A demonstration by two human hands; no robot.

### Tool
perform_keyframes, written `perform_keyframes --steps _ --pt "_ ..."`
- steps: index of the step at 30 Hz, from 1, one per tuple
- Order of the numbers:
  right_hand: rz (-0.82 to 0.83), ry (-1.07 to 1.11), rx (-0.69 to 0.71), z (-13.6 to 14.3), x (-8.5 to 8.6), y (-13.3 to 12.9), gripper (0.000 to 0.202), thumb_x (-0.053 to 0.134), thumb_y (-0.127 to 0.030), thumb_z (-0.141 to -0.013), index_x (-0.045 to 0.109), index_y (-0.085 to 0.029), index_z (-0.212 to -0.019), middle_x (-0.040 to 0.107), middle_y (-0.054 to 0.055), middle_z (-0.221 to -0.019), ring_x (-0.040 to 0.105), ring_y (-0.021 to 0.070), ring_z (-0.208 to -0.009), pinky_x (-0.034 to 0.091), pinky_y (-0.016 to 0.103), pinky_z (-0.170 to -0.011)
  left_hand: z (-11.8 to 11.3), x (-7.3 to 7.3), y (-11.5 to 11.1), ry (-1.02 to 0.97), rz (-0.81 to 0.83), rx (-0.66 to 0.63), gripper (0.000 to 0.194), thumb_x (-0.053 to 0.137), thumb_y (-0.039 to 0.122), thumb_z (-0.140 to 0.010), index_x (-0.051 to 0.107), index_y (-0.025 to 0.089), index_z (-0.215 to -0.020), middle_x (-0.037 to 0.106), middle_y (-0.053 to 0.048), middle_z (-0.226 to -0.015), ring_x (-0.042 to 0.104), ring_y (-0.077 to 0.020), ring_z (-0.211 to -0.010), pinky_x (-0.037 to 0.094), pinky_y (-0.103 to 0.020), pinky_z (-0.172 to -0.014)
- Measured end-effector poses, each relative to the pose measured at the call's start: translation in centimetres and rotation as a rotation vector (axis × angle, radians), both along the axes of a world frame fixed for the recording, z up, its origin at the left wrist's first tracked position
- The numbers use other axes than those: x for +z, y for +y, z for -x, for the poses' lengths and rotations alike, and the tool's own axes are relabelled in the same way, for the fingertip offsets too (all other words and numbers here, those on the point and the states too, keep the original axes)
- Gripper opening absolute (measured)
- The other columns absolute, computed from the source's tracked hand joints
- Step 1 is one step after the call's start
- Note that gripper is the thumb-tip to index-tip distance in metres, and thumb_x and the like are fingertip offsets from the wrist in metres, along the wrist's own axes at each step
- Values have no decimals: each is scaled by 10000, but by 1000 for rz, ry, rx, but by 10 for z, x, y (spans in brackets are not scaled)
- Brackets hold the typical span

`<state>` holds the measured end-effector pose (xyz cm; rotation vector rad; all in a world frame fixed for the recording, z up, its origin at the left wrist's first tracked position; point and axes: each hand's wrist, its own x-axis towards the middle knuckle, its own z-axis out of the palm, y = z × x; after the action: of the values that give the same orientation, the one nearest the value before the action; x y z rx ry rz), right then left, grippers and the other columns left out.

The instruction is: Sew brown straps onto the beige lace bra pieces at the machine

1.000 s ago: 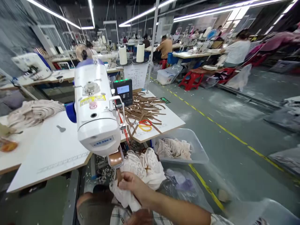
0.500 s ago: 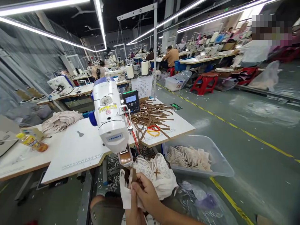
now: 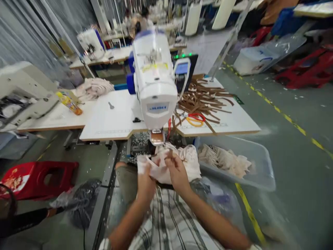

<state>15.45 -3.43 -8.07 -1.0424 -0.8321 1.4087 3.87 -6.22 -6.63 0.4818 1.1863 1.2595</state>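
Both my hands hold a bundle of white lace fabric on my lap, just below the front end of a white sewing machine. My left hand grips the fabric's left edge. My right hand pinches its top, where a small brown strip shows between the fingers, right under the machine's brown-tipped arm.
The white worktable carries a heap of brown strips, red and yellow scissors and a control panel. A clear bin of cream pieces stands at right. A red stool and a dark bag lie at left.
The view tilted down and swung left, bringing the stool and floor into sight. My left hand came up from my lap and took hold of the fabric beside my right hand.
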Motion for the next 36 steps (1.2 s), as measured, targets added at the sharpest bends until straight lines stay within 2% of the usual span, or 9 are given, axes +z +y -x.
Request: perform_keyframes --steps 3,6,10,16,19,27,31,34,36 --pt "29 78 13 -6 -5 6 320 690 -467 -801 604 -231 -999 599 16 -948 544 163 -906 455 294 -881 25 -1 28 -96 21 10 264 622 396 -786 475 204 -682 474 35 -615 515 -89 -565 510 -239 -660" --pt "29 75 40 -13 -9 9 285 717 -443 -784 618 -221 -931 580 4 -937 527 140 -903 437 268 -894 41 -5 40 -142 25 -32 278 630 405 -813 491 188 -708 331 85 -582 313 -41 -452 408 -189 -521" --pt "68 26 69 -17 -10 6 282 704 -449 -805 604 -214 -924 620 -1 -880 496 109 -718 428 231 -669 43 -2 34 -83 -14 -86 298 731 412 -782 625 159 -898 485 51 -674 416 -56 -539 421 -207 -556" --pt "196 129 203 -13 -8 11 311 742 -453 -744 592 -202 -852 507 -61 -658 313 46 -480 253 199 -446 29 10 29 281 -141 -235 425 811 333 -733 683 187 -1112 703 -58 -1094 644 -199 -993 510 -307 -885" --pt "250 145 241 -9 -9 11 315 752 -432 -726 628 -195 -893 536 -55 -667 327 40 -475 258 187 -440 20 13 28 348 -183 -346 496 800 325 -725 667 165 -1175 709 -87 -1128 659 -234 -1023 516 -331 -907" --pt "323 147 88 5 -21 0 330 808 -397 -689 555 -212 -793 486 -78 -611 378 58 -500 350 179 -494 16 8 23 425 -247 -312 218 661 254 -813 670 127 -991 706 -71 -952 649 -196 -885 526 -280 -804" --pt "315 137 84 4 -25 -3 366 801 -424 -708 514 -214 -793 422 -89 -597 315 57 -486 289 181 -467 20 10 27 443 -236 -303 237 622 214 -825 685 131 -1038 712 -75 -1048 644 -224 -1009 507 -305 -911" --pt "201 -87 134 -13 -30 2 301 728 -436 -796 528 -211 -807 439 -68 -623 359 79 -513 312 209 -492 24 11 31 440 -193 -333 304 653 266 -824 689 130 -1093 714 -87 -1118 643 -249 -1072 504 -329 -951" --pt "-25 -370 86 -28 -29 9 257 716 -412 -811 566 -215 -876 544 -15 -754 505 128 -660 413 255 -605 28 12 32 459 -170 -373 314 671 288 -815 697 137 -1089 723 -83 -1107 651 -248 -1064 511 -327 -945"
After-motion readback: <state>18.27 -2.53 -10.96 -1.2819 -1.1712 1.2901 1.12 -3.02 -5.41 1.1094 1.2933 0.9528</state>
